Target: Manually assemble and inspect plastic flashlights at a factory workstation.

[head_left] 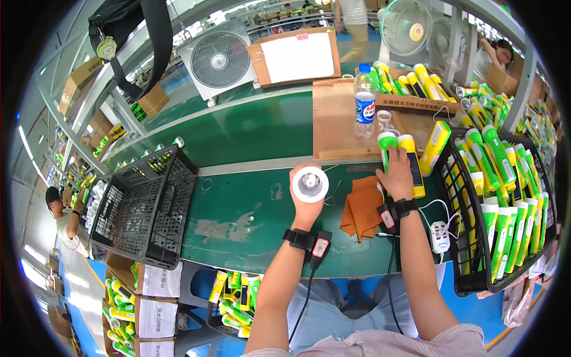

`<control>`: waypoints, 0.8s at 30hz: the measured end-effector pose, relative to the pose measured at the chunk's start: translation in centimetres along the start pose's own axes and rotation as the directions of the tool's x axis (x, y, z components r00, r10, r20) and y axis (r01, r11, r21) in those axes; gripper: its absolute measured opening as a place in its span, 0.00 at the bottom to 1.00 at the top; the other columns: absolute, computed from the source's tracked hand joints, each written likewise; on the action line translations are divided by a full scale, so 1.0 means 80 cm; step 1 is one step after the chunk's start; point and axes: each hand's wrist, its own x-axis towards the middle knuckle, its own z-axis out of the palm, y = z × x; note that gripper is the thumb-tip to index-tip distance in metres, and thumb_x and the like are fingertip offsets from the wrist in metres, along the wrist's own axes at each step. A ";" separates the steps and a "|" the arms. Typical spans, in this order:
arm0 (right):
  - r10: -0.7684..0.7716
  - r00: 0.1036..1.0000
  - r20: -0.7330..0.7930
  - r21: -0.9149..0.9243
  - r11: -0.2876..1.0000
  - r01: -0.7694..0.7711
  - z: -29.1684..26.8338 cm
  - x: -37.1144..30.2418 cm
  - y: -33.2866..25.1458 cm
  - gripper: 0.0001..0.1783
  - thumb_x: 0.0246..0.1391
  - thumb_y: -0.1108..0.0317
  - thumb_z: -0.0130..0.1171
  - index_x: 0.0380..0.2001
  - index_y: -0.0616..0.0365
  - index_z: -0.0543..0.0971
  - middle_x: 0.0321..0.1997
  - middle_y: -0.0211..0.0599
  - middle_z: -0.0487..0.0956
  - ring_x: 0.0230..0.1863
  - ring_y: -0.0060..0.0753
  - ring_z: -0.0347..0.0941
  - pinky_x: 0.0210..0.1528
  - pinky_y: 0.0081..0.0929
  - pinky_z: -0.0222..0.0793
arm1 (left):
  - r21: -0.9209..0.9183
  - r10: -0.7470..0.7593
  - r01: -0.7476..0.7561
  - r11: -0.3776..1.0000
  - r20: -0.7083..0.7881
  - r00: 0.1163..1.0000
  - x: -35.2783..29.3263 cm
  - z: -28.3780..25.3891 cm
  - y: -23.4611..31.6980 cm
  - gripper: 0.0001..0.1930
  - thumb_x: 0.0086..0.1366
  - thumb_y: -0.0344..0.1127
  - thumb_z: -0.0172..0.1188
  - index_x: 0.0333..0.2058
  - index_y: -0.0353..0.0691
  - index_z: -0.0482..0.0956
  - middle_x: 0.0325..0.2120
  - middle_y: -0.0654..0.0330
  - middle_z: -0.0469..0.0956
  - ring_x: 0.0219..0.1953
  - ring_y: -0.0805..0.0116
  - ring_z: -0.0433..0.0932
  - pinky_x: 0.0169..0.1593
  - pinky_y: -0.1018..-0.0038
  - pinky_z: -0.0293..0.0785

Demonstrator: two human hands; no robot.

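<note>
Gripping a flashlight (pixel 310 184) by its body, the left hand (pixel 305 209) has its fingers wrapped round it, so the round white head and its reflector stand above the fist, facing the camera (the body below is mostly hidden by the hand). The right hand (pixel 398 174), well apart to the right and slightly forward, lies palm down with fingers spread a little, its fingertips over the lower part of a green flashlight (pixel 387 141); whether they are closed on it, I cannot tell. Just beside that hand, on its right, lies a yellow flashlight (pixel 417 175) with a dark panel, and farther right another yellow one (pixel 436 147) tilts near a black crate (pixel 476 282) packed with green and yellow lights. Between the two hands, nearer the right, an orange-brown cloth (pixel 360 208) rests on the green table (pixel 262 184). Beyond the right hand stands a blue-capped bottle (pixel 364 104); to its lower right sits a white charger (pixel 440 238) with cables. Well left of the left hand is another black crate (pixel 166 217).
</note>
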 end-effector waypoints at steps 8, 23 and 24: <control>-0.071 0.993 -0.093 0.467 0.878 0.106 -0.015 0.006 -0.009 0.36 0.32 0.77 0.58 0.51 0.61 0.61 0.41 0.52 0.70 0.44 0.51 0.67 0.44 0.37 0.63 | 0.095 0.062 -0.063 0.993 0.017 0.998 0.000 -0.002 0.003 0.17 0.49 0.20 0.58 0.36 0.37 0.62 0.34 0.59 0.69 0.36 0.71 0.68 0.42 0.78 0.64; -0.320 0.947 -0.021 0.891 0.425 0.163 -0.009 -0.025 -0.060 0.22 0.28 0.76 0.66 0.31 0.59 0.69 0.29 0.35 0.72 0.31 0.31 0.70 0.35 0.22 0.65 | 0.113 0.116 -0.133 0.985 0.145 0.983 -0.006 0.004 0.005 0.18 0.48 0.21 0.60 0.36 0.38 0.63 0.33 0.58 0.69 0.37 0.68 0.69 0.42 0.75 0.64; -0.321 0.947 -0.019 0.892 0.423 0.161 -0.010 -0.027 -0.064 0.22 0.28 0.76 0.66 0.31 0.59 0.69 0.29 0.35 0.72 0.31 0.31 0.70 0.35 0.22 0.65 | 0.116 0.115 -0.132 0.984 0.145 0.983 -0.006 0.004 0.005 0.18 0.48 0.21 0.60 0.36 0.38 0.63 0.33 0.58 0.69 0.37 0.68 0.69 0.42 0.75 0.64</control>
